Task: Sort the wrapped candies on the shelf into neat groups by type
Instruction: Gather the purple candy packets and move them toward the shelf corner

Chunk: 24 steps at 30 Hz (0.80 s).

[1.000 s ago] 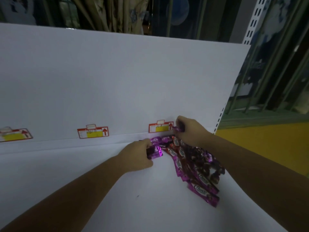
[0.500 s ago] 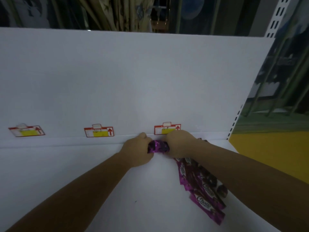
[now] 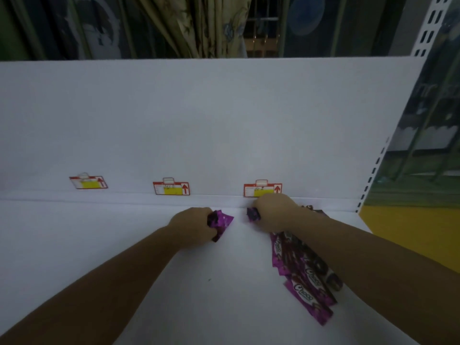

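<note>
Gripping purple wrappers, left hand (image 3: 193,226) and right hand (image 3: 272,212) each hide most of theirs; labels unreadable.

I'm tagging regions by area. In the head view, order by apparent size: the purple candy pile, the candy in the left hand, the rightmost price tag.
1. Purple candy pile, clearly largest.
2. Rightmost price tag and the candy in the left hand look alike; the hand hides part of the candy, so I won't rank them.
</note>
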Each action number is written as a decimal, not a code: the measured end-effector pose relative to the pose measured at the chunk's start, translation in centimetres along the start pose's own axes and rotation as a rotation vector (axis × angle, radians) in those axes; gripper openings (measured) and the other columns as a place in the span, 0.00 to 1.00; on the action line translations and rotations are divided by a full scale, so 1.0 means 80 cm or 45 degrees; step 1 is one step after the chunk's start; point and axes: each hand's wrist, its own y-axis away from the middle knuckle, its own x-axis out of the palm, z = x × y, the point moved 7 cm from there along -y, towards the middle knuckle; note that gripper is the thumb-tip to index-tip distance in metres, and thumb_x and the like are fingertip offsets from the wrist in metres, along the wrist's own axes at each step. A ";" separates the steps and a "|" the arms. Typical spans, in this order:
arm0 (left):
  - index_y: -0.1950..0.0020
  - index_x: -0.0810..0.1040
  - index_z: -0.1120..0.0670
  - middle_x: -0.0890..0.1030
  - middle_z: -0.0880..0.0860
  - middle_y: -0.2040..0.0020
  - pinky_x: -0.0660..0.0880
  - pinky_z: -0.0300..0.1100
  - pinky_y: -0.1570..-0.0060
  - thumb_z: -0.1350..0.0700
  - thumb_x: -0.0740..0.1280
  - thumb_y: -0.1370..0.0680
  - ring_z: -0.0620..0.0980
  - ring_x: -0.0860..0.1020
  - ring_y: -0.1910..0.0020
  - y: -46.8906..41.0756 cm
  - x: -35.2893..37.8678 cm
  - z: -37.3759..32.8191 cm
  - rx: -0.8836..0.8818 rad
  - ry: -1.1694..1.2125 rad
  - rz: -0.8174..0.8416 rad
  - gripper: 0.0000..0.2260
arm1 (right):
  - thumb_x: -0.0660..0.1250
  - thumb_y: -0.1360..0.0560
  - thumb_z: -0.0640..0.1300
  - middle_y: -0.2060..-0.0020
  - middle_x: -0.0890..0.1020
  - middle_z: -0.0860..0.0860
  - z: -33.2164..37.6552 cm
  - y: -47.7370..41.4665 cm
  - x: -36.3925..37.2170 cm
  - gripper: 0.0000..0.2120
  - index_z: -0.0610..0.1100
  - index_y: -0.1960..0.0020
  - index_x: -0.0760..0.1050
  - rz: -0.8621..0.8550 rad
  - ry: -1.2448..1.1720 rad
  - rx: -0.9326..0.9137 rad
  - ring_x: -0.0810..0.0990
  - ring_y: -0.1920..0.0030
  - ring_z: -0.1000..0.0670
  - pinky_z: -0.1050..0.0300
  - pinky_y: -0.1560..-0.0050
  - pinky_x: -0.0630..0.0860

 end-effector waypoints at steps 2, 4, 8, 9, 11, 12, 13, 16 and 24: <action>0.51 0.73 0.51 0.75 0.47 0.60 0.69 0.40 0.59 0.43 0.65 0.28 0.47 0.75 0.59 0.003 -0.001 0.005 -0.107 0.064 -0.067 0.13 | 0.62 0.27 0.44 0.61 0.74 0.49 -0.003 0.004 -0.019 0.06 0.43 0.55 0.76 -0.172 -0.201 0.012 0.74 0.59 0.48 0.57 0.58 0.70; 0.55 0.72 0.49 0.76 0.47 0.61 0.69 0.40 0.62 0.35 0.67 0.32 0.46 0.74 0.61 0.006 -0.002 0.004 -0.192 0.054 -0.108 0.19 | 0.61 0.24 0.46 0.66 0.75 0.50 -0.014 0.011 -0.043 0.08 0.44 0.60 0.73 -0.386 -0.633 0.085 0.72 0.65 0.51 0.59 0.62 0.66; 0.61 0.70 0.50 0.73 0.47 0.64 0.64 0.37 0.70 0.36 0.72 0.36 0.44 0.71 0.65 0.006 0.003 -0.004 -0.276 0.101 -0.043 0.20 | 0.61 0.22 0.44 0.67 0.76 0.49 -0.036 0.019 -0.050 0.09 0.45 0.60 0.73 -0.372 -1.506 0.274 0.75 0.65 0.49 0.56 0.61 0.73; 0.61 0.71 0.51 0.74 0.48 0.64 0.64 0.37 0.70 0.38 0.72 0.36 0.43 0.71 0.65 0.006 0.004 -0.005 -0.287 0.132 -0.024 0.19 | 0.61 0.22 0.43 0.64 0.77 0.46 -0.036 0.022 -0.043 0.07 0.42 0.57 0.75 -0.276 -1.706 0.291 0.76 0.62 0.47 0.50 0.55 0.76; 0.57 0.73 0.51 0.75 0.49 0.62 0.67 0.37 0.69 0.43 0.73 0.35 0.44 0.73 0.64 0.008 0.002 -0.008 -0.290 0.172 -0.020 0.17 | 0.62 0.23 0.41 0.60 0.79 0.42 -0.035 0.029 -0.029 0.05 0.40 0.54 0.75 -0.121 -1.986 0.292 0.79 0.58 0.43 0.44 0.47 0.76; 0.56 0.72 0.51 0.75 0.49 0.61 0.69 0.37 0.68 0.45 0.73 0.35 0.45 0.73 0.63 0.010 0.000 -0.010 -0.279 0.182 -0.041 0.16 | 0.62 0.23 0.40 0.58 0.80 0.42 -0.035 0.033 -0.025 0.04 0.39 0.53 0.75 -0.098 -2.037 0.292 0.80 0.56 0.42 0.43 0.46 0.76; 0.56 0.71 0.51 0.76 0.49 0.60 0.69 0.38 0.67 0.48 0.73 0.35 0.46 0.74 0.62 0.014 -0.003 -0.011 -0.264 0.192 -0.075 0.15 | 0.63 0.23 0.39 0.57 0.81 0.42 -0.037 0.036 -0.022 0.04 0.40 0.52 0.75 -0.100 -2.054 0.304 0.82 0.57 0.43 0.44 0.47 0.78; 0.57 0.69 0.49 0.76 0.49 0.61 0.72 0.39 0.68 0.52 0.71 0.35 0.47 0.76 0.64 0.030 -0.008 -0.012 -0.280 0.301 -0.141 0.13 | 0.64 0.23 0.41 0.56 0.82 0.42 -0.038 0.041 -0.015 0.06 0.40 0.47 0.75 -0.133 -2.093 0.387 0.84 0.64 0.46 0.52 0.59 0.81; 0.47 0.69 0.48 0.75 0.47 0.54 0.70 0.39 0.58 0.46 0.72 0.32 0.48 0.74 0.56 0.095 -0.016 -0.006 -0.326 0.275 -0.148 0.19 | 0.66 0.30 0.64 0.73 0.71 0.51 0.044 0.010 -0.009 0.20 0.46 0.60 0.75 -0.098 -1.728 0.187 0.67 0.75 0.53 0.62 0.75 0.62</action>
